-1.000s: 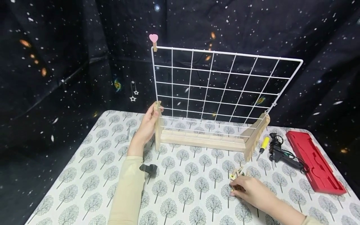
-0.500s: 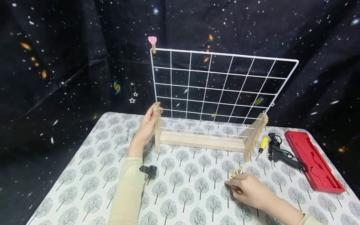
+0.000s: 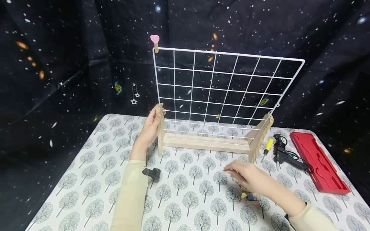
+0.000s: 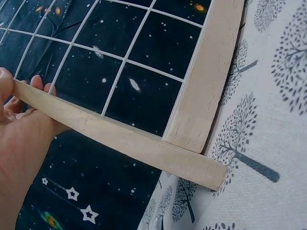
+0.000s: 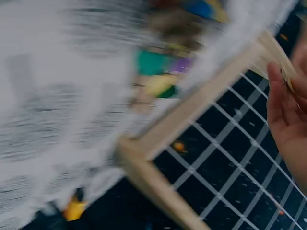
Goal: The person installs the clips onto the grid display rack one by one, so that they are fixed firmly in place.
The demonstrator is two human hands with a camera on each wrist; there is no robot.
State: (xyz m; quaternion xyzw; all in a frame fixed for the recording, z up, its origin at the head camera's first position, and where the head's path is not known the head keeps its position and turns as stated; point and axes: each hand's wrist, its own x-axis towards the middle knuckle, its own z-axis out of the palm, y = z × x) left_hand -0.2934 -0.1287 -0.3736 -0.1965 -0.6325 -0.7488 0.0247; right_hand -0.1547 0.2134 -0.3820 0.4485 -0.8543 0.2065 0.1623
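Note:
My left hand (image 3: 149, 128) grips the upper end of the wooden side post (image 3: 160, 136) of a stand holding a white wire grid (image 3: 215, 72). In the left wrist view its fingers curl over the post's end (image 4: 76, 117). A clothespin with a pink heart (image 3: 154, 39) is clipped at the grid's top left corner. My right hand (image 3: 254, 178) is raised over the table in front of the stand and pinches a small clothespin (image 5: 288, 81), mostly hidden by the fingers. Below that hand lies a pile of small clothespins (image 3: 251, 198) with coloured shapes, partly covered by the wrist.
Right of the stand lie a yellow-handled screwdriver (image 3: 268, 146), a black glue gun (image 3: 292, 160) with its cord, and a red case insert (image 3: 318, 163). The tree-patterned tablecloth (image 3: 95, 192) covers the table. A dark starry curtain (image 3: 72, 48) hangs behind.
My right hand has lifted from the pile of clothespins and moved up and slightly left, uncovering part of the pile. The left hand keeps its grip on the post.

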